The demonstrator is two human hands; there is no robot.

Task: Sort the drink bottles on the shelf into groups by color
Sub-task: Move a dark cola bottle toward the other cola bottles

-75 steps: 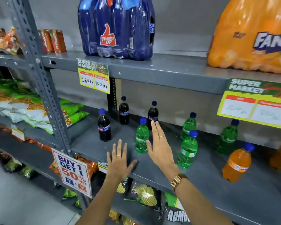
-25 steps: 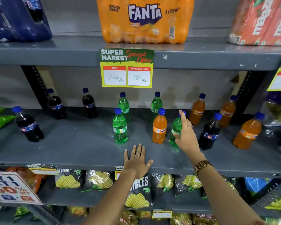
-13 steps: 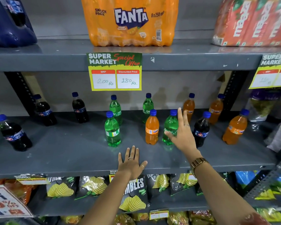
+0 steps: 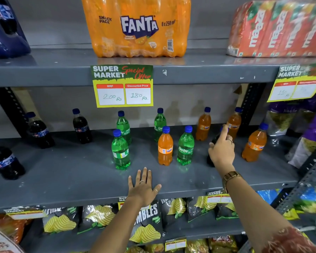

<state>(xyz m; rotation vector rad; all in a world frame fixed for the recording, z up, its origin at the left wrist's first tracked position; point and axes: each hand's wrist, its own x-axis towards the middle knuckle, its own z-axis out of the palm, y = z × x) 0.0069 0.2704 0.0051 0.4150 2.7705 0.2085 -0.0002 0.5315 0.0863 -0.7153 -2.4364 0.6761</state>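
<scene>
Small blue-capped bottles stand on the grey middle shelf [image 4: 71, 172]. Three dark colas [image 4: 81, 126] are at the left. Green Sprites [image 4: 120, 152] stand in the middle, one of them [image 4: 185, 147] to the right of an orange Fanta [image 4: 165, 147]. Three more orange bottles [image 4: 254, 145] are at the right. My right hand [image 4: 222, 150] wraps a fourth dark cola bottle [image 4: 210, 158], which stands among the orange ones and is mostly hidden. My left hand [image 4: 142, 187] lies flat and open on the shelf's front edge.
The upper shelf carries a Fanta multipack [image 4: 135, 28], a red juice carton pack [image 4: 277, 28] and a dark blue pack [image 4: 5, 30]. A price card [image 4: 122, 86] hangs from its edge. Chip bags [image 4: 146, 221] fill the shelf below. Steel uprights [image 4: 252, 106] frame the bay.
My view swung right along the shelf. My right hand moved from the green bottle rightward onto the dark cola among the orange bottles. My left hand stayed flat on the shelf edge.
</scene>
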